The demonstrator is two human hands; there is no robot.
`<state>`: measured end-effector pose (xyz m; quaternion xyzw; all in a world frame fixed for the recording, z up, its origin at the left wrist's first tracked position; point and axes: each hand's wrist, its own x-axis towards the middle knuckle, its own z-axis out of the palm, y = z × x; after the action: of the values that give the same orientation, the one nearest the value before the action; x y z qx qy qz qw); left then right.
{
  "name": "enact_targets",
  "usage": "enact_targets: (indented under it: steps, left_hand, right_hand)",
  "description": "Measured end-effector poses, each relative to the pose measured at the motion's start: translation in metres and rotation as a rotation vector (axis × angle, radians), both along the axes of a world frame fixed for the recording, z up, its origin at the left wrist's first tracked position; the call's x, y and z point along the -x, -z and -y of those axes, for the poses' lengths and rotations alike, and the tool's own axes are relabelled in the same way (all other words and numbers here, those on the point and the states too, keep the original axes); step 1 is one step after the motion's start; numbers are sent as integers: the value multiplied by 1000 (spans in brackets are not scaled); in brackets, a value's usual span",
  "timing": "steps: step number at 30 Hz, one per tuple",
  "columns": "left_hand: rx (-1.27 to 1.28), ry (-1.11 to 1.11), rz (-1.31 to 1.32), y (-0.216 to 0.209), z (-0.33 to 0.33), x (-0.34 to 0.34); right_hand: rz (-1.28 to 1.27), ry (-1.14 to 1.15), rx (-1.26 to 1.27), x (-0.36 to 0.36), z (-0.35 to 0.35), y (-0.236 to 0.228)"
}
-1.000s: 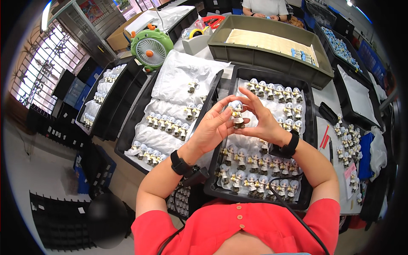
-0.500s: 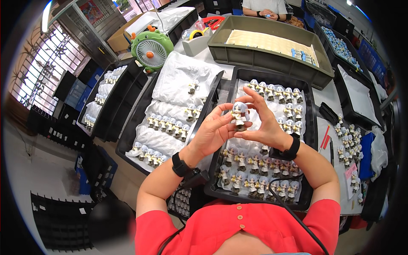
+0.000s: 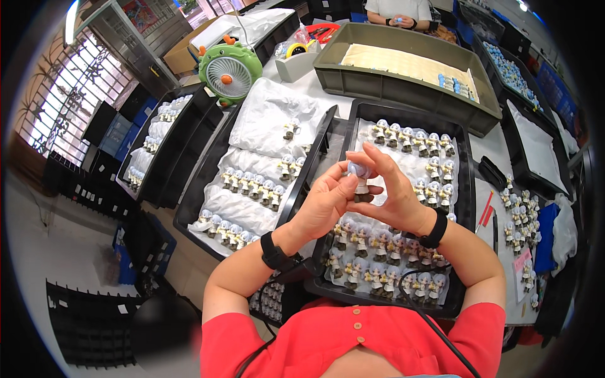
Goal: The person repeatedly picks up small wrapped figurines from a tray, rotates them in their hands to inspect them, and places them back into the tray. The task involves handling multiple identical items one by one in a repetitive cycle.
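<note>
A small figurine [image 3: 362, 188] with pale blue-grey hair and a white outfit is held upright above the right-hand black tray [image 3: 464, 189]. My left hand [image 3: 324, 200] grips it, thumb across its front. My right hand [image 3: 398, 196] curves round its other side, with the fingertips at its head and the thumb near its base. Fingers cover part of the figurine. Rows of similar figurines [image 3: 384, 242] stand or lie on white sheeting in the tray below.
Left of it, another black tray [image 3: 183, 217] carries figurines on white padding. A green fan [image 3: 230, 70] and an olive bin [image 3: 403, 85] stand behind. Loose figurines [image 3: 520, 214], red tools [image 3: 485, 209] and a blue object [image 3: 546, 233] lie right. A person [image 3: 399, 12] works opposite.
The figurine has turned between my fingers, its face now less visible. My right fingers have closed in from a wider spread onto its head. The view has shifted slightly.
</note>
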<state>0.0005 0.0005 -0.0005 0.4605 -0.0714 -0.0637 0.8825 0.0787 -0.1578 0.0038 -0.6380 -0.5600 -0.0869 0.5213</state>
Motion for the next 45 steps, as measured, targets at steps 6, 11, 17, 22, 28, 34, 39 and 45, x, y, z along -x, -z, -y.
enact_targets:
  steps: [6,11,17,22,28,34,39,45]
  left_hand:
    - [57,81,24,-3,-2,-3]
    - [67,78,-4,0,-3,-4]
    - [14,31,12,0,-3,-4]
    - [62,-7,-51,-3,-4,-6]
    - [85,-19,-53,2,-9,-6]
    - [136,-88,-57,5,-12,-6]
    - [66,-185,-68,-1,-9,-5]
    - [-524,-382,86,-26,-48,-13]
  right_hand:
    - [-176,-29,27,0,0,0]
    - [-361,-65,107,1,0,0]
    - [-408,-68,81,-5,-2,5]
    - [-401,-64,92,-9,-3,12]
    - [-245,95,51,-5,-3,11]
    - [-80,214,-16,-3,-4,11]
    - [-109,239,-18,-3,-4,12]
    - [-77,211,12,-3,-3,4]
